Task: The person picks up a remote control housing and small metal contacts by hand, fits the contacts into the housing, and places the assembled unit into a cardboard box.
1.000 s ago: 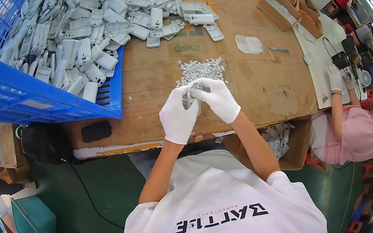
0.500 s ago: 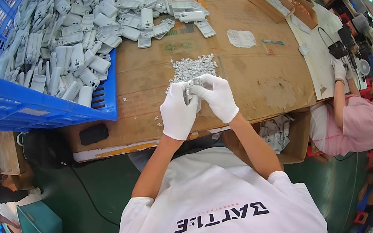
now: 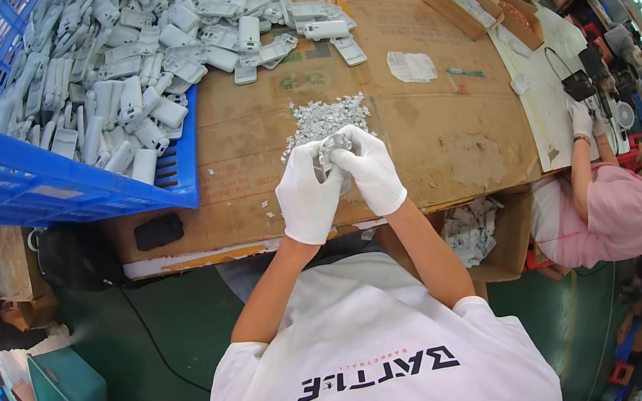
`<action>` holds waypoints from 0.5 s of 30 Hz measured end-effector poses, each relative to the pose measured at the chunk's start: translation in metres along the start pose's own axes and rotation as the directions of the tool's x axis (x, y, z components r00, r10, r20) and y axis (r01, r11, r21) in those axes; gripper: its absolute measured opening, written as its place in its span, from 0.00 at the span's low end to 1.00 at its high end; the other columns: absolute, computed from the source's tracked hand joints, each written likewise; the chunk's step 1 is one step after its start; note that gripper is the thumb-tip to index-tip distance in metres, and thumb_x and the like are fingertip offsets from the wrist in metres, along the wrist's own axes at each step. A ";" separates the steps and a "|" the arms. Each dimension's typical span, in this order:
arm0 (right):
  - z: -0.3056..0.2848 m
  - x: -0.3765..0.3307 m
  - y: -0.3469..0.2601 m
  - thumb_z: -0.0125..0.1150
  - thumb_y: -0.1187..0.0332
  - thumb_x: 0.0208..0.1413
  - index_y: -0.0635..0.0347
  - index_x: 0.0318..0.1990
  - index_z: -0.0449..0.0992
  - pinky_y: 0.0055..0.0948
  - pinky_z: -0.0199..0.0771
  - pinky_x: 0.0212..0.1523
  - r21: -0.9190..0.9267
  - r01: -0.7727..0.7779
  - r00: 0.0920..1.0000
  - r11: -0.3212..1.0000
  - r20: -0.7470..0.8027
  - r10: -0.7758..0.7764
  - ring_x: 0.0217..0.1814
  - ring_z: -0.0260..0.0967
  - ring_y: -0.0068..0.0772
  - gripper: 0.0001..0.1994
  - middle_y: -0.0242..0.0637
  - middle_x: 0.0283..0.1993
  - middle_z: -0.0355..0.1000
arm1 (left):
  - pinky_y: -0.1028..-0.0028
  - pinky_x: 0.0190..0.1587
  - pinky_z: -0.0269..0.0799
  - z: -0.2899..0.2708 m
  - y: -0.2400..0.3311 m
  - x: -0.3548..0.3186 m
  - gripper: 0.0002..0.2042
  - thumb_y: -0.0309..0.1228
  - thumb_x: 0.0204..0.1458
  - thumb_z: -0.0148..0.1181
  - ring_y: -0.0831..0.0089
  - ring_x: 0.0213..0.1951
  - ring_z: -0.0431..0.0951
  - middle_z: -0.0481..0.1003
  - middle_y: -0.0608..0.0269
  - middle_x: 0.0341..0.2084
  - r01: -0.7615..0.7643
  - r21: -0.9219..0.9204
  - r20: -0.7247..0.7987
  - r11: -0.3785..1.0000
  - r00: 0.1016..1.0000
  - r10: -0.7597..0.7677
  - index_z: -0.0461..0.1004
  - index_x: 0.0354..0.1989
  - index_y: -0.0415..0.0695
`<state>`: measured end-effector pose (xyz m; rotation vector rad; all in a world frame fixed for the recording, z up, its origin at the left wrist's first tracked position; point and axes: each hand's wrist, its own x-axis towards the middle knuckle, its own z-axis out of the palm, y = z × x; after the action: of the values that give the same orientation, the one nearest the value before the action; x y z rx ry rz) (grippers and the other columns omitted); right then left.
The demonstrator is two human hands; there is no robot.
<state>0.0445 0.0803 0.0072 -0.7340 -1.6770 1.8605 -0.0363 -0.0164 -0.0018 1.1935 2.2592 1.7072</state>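
Both white-gloved hands meet over the near middle of the table, close together. In them is a light grey plastic casing point(image 3: 334, 145), mostly covered by the fingers. My left hand point(image 3: 309, 194) grips its left side with fingers curled. On the other side, my right hand point(image 3: 372, 172) pinches the casing with thumb and fingertips. Whether a smaller part is also between the right fingertips cannot be made out. Just beyond the hands lies a heap of tiny silvery-white pieces point(image 3: 328, 117), with a few strays to the left.
A blue crate point(image 3: 62, 190) at left overflows with grey casings point(image 3: 174, 46) onto the cardboard-covered table point(image 3: 429, 130). A dark pouch point(image 3: 159, 231) lies near the front edge. Paper point(image 3: 411, 66), a teal tool point(image 3: 465, 73) and cardboard boxes point(image 3: 467, 3) are rightward. A co-worker point(image 3: 621, 195) sits at right.
The hands stay together on the casing, and the right fingers have shifted slightly over it. The whole view has moved a little. At left, another person has shifted slightly toward the rim.
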 end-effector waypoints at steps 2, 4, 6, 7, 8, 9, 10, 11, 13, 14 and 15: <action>-0.001 0.000 0.004 0.53 0.76 0.54 0.63 0.37 0.75 0.19 0.65 0.37 -0.012 0.010 1.000 1.000 -0.008 -0.010 0.35 0.64 0.14 0.06 0.26 0.33 0.70 | 0.70 0.35 0.74 0.002 0.003 0.000 0.15 0.26 0.47 0.69 0.67 0.30 0.79 0.76 0.59 0.31 0.000 -0.025 0.011 1.000 1.000 0.001 0.73 0.42 0.43; -0.002 0.000 0.007 0.51 0.77 0.53 0.63 0.37 0.74 0.18 0.64 0.36 0.018 -0.002 0.999 1.000 -0.049 0.002 0.34 0.62 0.14 0.06 0.26 0.32 0.69 | 0.70 0.35 0.74 0.004 0.005 -0.001 0.15 0.27 0.46 0.69 0.67 0.30 0.79 0.76 0.59 0.31 -0.008 -0.010 0.003 1.000 1.000 0.008 0.73 0.43 0.42; -0.004 0.001 0.007 0.51 0.77 0.52 0.62 0.37 0.73 0.18 0.63 0.36 0.080 -0.025 0.998 0.996 -0.048 0.029 0.35 0.62 0.14 0.06 0.25 0.32 0.68 | 0.70 0.35 0.74 0.006 0.007 -0.001 0.16 0.27 0.46 0.69 0.67 0.30 0.79 0.76 0.59 0.31 -0.020 0.001 -0.003 1.000 1.000 0.020 0.73 0.43 0.42; -0.005 0.001 0.006 0.51 0.77 0.52 0.62 0.37 0.73 0.18 0.63 0.37 0.144 -0.050 0.998 0.988 -0.041 0.056 0.35 0.62 0.13 0.06 0.25 0.32 0.68 | 0.70 0.35 0.74 0.008 0.006 -0.002 0.16 0.27 0.46 0.70 0.68 0.30 0.79 0.76 0.59 0.30 0.002 -0.013 -0.011 1.000 1.000 -0.003 0.72 0.43 0.42; -0.004 0.002 0.004 0.51 0.77 0.52 0.62 0.37 0.73 0.18 0.63 0.37 0.143 -0.045 0.998 0.989 -0.043 0.052 0.35 0.62 0.13 0.06 0.25 0.32 0.68 | 0.70 0.35 0.74 0.009 0.005 -0.001 0.17 0.28 0.46 0.70 0.68 0.30 0.79 0.76 0.58 0.30 0.023 -0.025 -0.023 0.999 0.999 -0.024 0.72 0.43 0.42; -0.003 0.002 0.001 0.51 0.77 0.52 0.62 0.37 0.72 0.18 0.64 0.37 0.082 -0.015 0.999 0.997 -0.033 0.017 0.36 0.62 0.14 0.06 0.25 0.32 0.68 | 0.70 0.35 0.74 0.008 0.005 0.000 0.17 0.28 0.46 0.70 0.68 0.30 0.79 0.76 0.58 0.30 0.019 -0.028 -0.024 0.999 1.000 -0.020 0.72 0.43 0.42; -0.001 0.001 -0.001 0.51 0.77 0.51 0.62 0.38 0.72 0.18 0.64 0.38 0.020 0.017 1.000 1.000 -0.021 -0.016 0.36 0.63 0.14 0.07 0.25 0.33 0.68 | 0.71 0.35 0.74 0.006 0.004 0.001 0.17 0.28 0.46 0.70 0.68 0.30 0.79 0.76 0.58 0.30 0.032 -0.026 -0.007 0.999 0.999 -0.032 0.72 0.43 0.42; 0.001 0.000 -0.001 0.52 0.76 0.51 0.61 0.38 0.72 0.19 0.65 0.39 0.040 0.038 0.999 0.999 -0.031 -0.036 0.37 0.63 0.14 0.07 0.26 0.33 0.68 | 0.71 0.35 0.74 0.005 0.005 0.001 0.17 0.28 0.46 0.70 0.68 0.30 0.79 0.76 0.58 0.30 0.046 -0.025 0.009 0.999 0.999 -0.046 0.72 0.43 0.42; 0.004 -0.001 -0.004 0.52 0.76 0.52 0.61 0.38 0.72 0.19 0.65 0.39 0.071 0.022 0.999 0.997 -0.029 -0.020 0.37 0.63 0.15 0.06 0.26 0.33 0.68 | 0.71 0.35 0.74 0.006 0.005 0.001 0.17 0.27 0.46 0.70 0.68 0.30 0.79 0.76 0.58 0.30 0.057 -0.033 0.011 0.998 0.998 -0.056 0.72 0.43 0.42; 0.006 -0.001 -0.005 0.53 0.76 0.52 0.61 0.38 0.71 0.19 0.66 0.39 0.107 0.006 1.000 0.994 -0.030 -0.003 0.37 0.64 0.15 0.06 0.26 0.33 0.68 | 0.71 0.35 0.74 0.005 0.004 0.002 0.16 0.27 0.46 0.70 0.68 0.30 0.79 0.76 0.59 0.29 0.067 -0.039 0.019 0.997 0.998 -0.066 0.72 0.43 0.42; 0.006 0.000 -0.005 0.53 0.76 0.52 0.61 0.38 0.71 0.19 0.66 0.39 0.107 0.009 1.000 0.994 -0.030 -0.005 0.37 0.64 0.15 0.06 0.26 0.33 0.68 | 0.71 0.35 0.74 0.005 0.004 0.002 0.16 0.27 0.46 0.70 0.68 0.30 0.79 0.76 0.59 0.29 0.064 -0.039 0.017 0.997 0.998 -0.064 0.72 0.43 0.42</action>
<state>0.0407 0.0763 0.0125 -0.7067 -1.5464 1.9095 -0.0330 -0.0104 0.0008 1.1100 2.2182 1.7054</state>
